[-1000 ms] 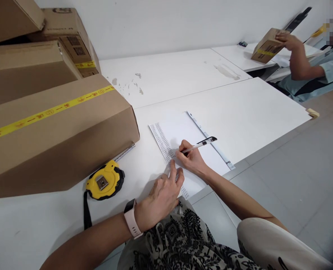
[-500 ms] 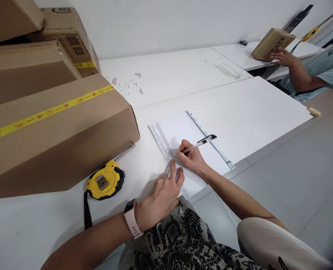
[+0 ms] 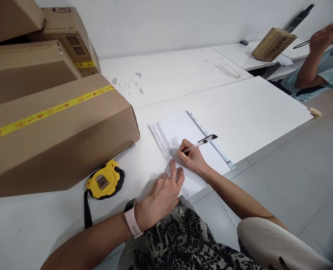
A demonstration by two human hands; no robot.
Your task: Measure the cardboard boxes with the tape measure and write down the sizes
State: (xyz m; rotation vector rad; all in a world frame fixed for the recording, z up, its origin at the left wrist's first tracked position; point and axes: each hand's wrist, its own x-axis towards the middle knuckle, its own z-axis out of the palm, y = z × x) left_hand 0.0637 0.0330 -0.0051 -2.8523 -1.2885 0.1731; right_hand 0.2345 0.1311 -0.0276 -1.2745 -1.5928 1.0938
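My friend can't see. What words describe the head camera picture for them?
A person's right-hand grip holds a pen over a sheet of paper with small print, while their left-hand grip touches it. A yellow tape measure and large cardboard box sit to the left on the white table.

Parcel-handling workroom: cardboard boxes [image 3: 62, 131] closed with printed yellow tape [image 3: 50, 111] are stacked on a white worktop [image 3: 256, 112] set along a plain wall [image 3: 166, 26]. A tape measure [image 3: 105, 180] lies by the nearest box, near a sheet [image 3: 177, 125] bearing columns of entries. Beyond, a second person [image 3: 309, 73] is near another carton [image 3: 273, 45]; grey tiles [image 3: 281, 176] cover the floor.
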